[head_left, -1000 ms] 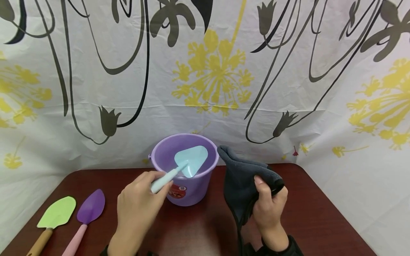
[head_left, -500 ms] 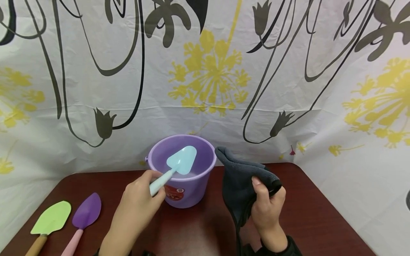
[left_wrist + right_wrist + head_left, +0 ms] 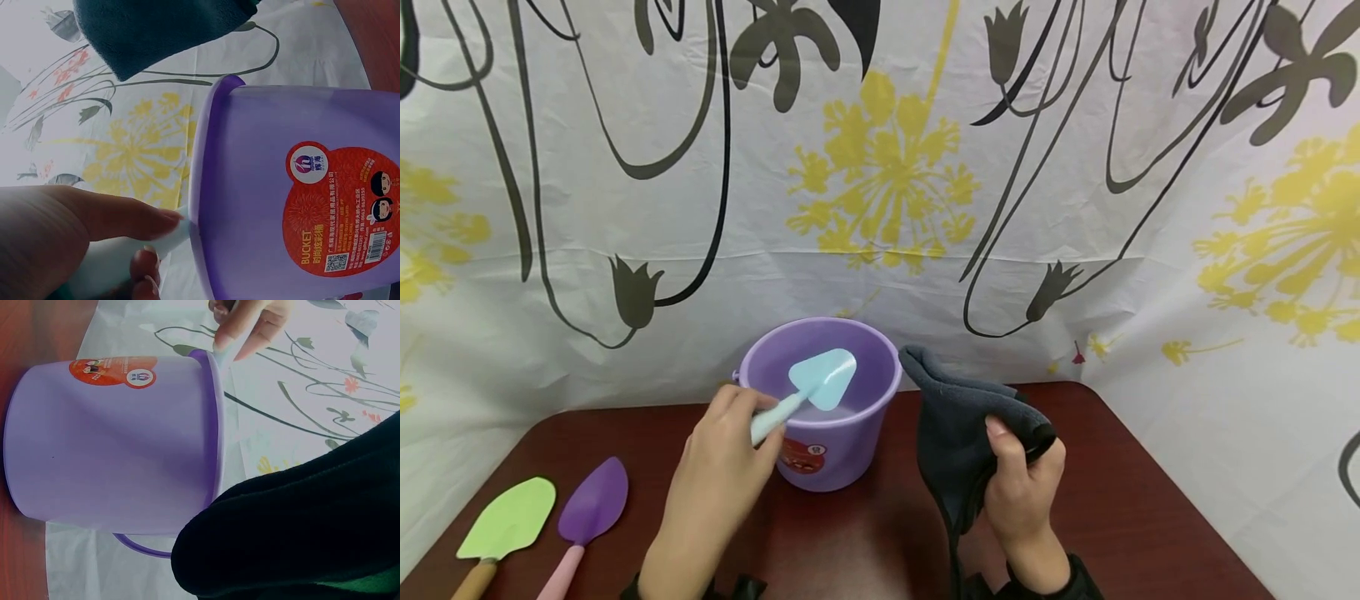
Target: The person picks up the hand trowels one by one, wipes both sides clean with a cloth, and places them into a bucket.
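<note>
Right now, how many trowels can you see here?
3. The green trowel and purple trowel lie on the left of the table; the left hand holds the light blue trowel at the mouth of the bucket. The bucket might hide others.

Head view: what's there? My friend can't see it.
A left hand holds a blue trowel at the mouth of a purple bucket; the right hand grips dark cloth. A green trowel and a purple trowel lie on a table.
</note>
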Available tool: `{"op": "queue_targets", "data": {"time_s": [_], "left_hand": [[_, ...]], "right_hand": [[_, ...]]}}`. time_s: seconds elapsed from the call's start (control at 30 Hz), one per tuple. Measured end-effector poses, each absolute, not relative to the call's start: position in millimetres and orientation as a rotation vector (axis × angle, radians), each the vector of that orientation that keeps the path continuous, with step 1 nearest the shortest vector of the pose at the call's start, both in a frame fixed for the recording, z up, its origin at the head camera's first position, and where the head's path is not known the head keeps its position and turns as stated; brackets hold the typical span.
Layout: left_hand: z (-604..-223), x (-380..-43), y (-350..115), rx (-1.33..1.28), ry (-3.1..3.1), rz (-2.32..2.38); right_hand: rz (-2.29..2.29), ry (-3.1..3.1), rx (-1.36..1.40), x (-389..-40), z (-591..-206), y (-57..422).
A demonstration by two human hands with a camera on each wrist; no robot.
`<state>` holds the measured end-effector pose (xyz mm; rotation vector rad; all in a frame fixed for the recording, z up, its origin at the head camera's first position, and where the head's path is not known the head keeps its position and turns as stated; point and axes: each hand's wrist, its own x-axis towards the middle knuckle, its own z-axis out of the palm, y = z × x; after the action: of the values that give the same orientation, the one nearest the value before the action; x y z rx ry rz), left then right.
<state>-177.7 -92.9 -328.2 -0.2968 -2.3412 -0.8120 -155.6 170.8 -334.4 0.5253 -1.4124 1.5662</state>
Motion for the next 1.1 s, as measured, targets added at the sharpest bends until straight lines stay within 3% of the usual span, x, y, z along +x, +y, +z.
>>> {"op": "queue_targets", "data": {"time_s": [0.37, 0.73, 1.1], "left_hand": [[-332, -192, -93, -0.337, -2.226, -0.812], [-296, -214, -99, -0.421, -2.617, -0.719], [-290, -240, -97, -0.502, -2.828, -0.665]], "right_hand": [[1.569, -1.403, 0.536, -157, -339, 172], [1.559, -1.448, 0.492, -157, -337, 170], [1.555, -1.445, 0.532, -156, -337, 167]]}}
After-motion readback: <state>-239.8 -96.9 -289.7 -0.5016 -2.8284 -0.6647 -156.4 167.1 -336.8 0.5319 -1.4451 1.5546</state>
